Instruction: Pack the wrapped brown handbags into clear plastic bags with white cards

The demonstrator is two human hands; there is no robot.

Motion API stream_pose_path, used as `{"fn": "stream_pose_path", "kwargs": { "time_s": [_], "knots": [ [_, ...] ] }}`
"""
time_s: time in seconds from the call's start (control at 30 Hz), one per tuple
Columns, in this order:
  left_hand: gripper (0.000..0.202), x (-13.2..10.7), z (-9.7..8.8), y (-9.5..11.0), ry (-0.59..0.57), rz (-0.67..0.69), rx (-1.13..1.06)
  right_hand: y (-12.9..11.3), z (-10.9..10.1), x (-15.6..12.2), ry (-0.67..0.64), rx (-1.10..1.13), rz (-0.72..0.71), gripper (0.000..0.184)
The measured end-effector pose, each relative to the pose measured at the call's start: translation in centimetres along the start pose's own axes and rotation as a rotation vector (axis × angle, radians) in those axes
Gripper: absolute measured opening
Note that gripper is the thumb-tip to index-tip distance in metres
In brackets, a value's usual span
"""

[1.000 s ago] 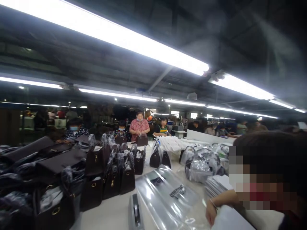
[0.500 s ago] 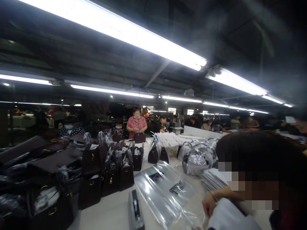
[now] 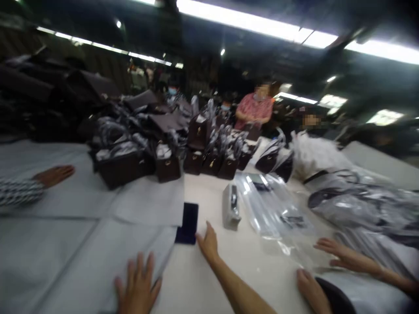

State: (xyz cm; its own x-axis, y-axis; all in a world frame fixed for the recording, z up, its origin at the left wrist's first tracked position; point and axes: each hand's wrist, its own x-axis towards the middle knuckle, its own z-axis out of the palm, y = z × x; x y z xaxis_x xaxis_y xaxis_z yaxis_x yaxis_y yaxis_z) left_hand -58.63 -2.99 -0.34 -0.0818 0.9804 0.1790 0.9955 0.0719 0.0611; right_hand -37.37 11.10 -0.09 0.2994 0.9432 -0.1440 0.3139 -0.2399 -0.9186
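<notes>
My left hand (image 3: pixel 137 285) lies with its fingers spread on a large grey-white sheet (image 3: pixel 78 248) at the near edge of the view. Holding nothing visible, my right hand (image 3: pixel 208 244) reaches over the white table with its fingers apart. Its fingertips are close beside a dark blue flat rectangle (image 3: pixel 188 222), which is partly under the sheet's edge. Whether they touch it, I cannot tell. Just beyond that hand stands a small grey block-shaped device (image 3: pixel 231 207) with a dark slot on top.
Dark brown handbags (image 3: pixel 118 168) with wrapped handles crowd the far left and centre. Clear printed plastic bags (image 3: pixel 271 205) lie right of the device, near wrapped bags (image 3: pixel 356 205). A co-worker's hands (image 3: pixel 347 257) are at right; another person's hand (image 3: pixel 54 175) rests on sheets at left.
The view has swung down and to the left. Both my hands, the grey-white sheets, the dark blue rectangle and a hand at the left have come into view.
</notes>
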Motion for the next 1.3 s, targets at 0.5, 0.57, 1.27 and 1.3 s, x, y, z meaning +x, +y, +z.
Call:
{"fn": "stream_pose_path", "kwargs": {
  "time_s": [0.5,0.57,1.27,1.3],
  "knots": [
    [0.027,2.1,0.4,-6.8,-0.442,-0.325,-0.007,4.3,9.8,-4.0,-0.438,-0.754,-0.273,0.097],
    [0.028,3.1,-0.7,-9.3,-0.427,-0.38,0.026,4.7,9.5,-3.8,-0.483,-0.813,-0.339,0.101],
    [0.03,4.8,0.8,-4.1,-0.599,-0.159,0.092,6.3,8.1,-1.5,-0.511,-0.704,-0.588,0.099],
    [0.033,4.6,0.7,-3.8,-0.587,-0.152,0.088,6.4,8.1,-1.4,-0.507,-0.692,-0.592,0.099]
  ]
}}
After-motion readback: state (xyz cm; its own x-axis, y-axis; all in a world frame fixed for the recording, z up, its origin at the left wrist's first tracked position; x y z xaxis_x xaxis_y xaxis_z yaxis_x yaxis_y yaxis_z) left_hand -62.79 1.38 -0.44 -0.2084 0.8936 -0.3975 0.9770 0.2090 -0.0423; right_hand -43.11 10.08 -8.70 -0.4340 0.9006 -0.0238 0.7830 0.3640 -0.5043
